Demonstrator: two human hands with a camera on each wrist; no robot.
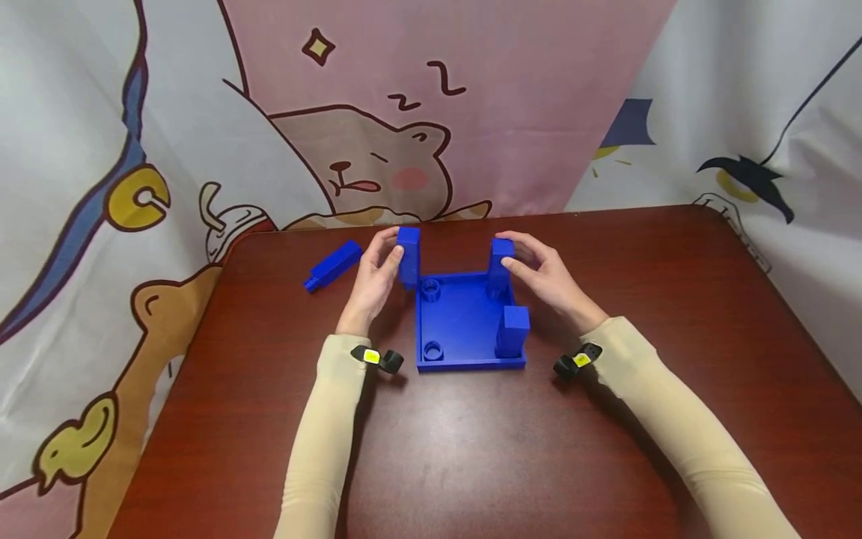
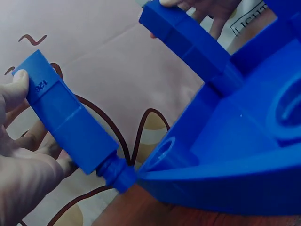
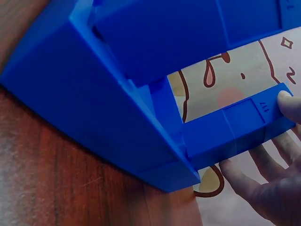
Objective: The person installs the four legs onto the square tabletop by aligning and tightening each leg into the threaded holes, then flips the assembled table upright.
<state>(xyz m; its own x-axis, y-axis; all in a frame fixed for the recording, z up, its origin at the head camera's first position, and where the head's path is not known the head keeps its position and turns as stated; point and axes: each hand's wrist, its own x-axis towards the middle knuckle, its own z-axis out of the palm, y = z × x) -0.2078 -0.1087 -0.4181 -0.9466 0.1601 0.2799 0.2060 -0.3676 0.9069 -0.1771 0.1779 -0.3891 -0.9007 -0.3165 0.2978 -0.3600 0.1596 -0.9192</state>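
A square blue tray (image 1: 465, 322) with raised edges and round corner sockets lies on the table. My left hand (image 1: 374, 281) grips an upright blue peg (image 1: 409, 258) beside the tray's far left corner; its threaded end (image 2: 116, 173) points down, outside the rim in the left wrist view. Marked 117 in the right wrist view, a second blue peg (image 3: 235, 127) stands at the far right corner, with my right hand (image 1: 547, 278) holding its upper part between thumb and fingers. Another blue peg (image 1: 514, 329) stands upright in the near right corner. Both left sockets (image 1: 433, 350) show bare rings.
A loose blue peg (image 1: 334, 266) lies on its side to the left of my left hand. The brown table (image 1: 485, 449) ends at a cartoon-printed curtain (image 1: 525, 112) along the back and sides.
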